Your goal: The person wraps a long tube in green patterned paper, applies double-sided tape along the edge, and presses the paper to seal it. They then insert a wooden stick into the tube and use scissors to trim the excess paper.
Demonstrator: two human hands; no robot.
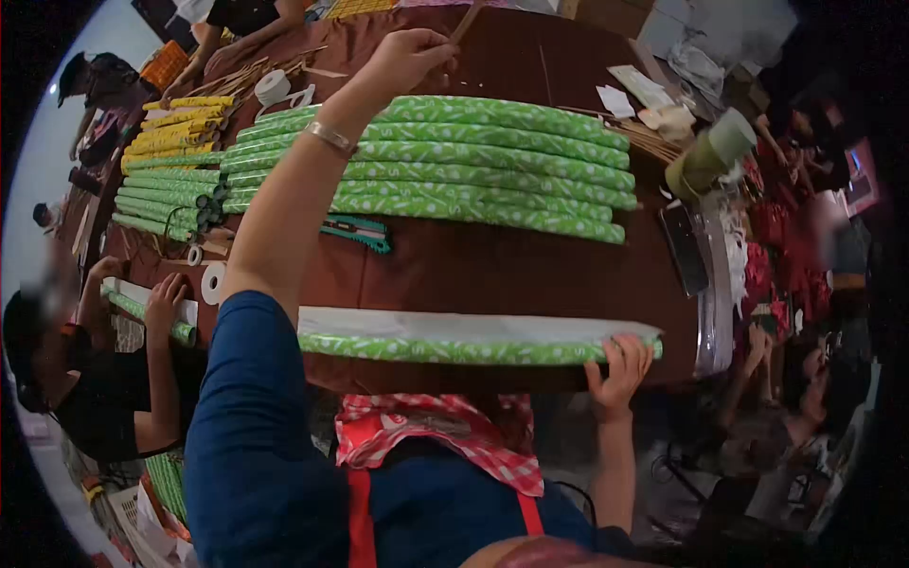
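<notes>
My left hand (412, 64) is raised over the far side of the table, its fingers pinched on a thin brown strip (466, 23). Close to the near table edge, a partly rolled green patterned paper (454, 350) lies lengthwise with its white underside (445, 323) showing along the back. My right hand (620, 369) presses on the right end of this roll, fingers bent over it and thumb in front. Beyond it, several finished green rolls (492, 170) lie side by side, partly hidden by my left forearm. A teal cutter knife (358, 230) rests in front of them.
Left of me, a co-worker's hands (163, 301) hold another green roll. Yellow rolls (180, 133), smaller green rolls (166, 197) and tape rolls (214, 281) lie on the left. A phone (684, 248) and an upright green cylinder (705, 161) are at right. Brown cloth (454, 260) covers the table.
</notes>
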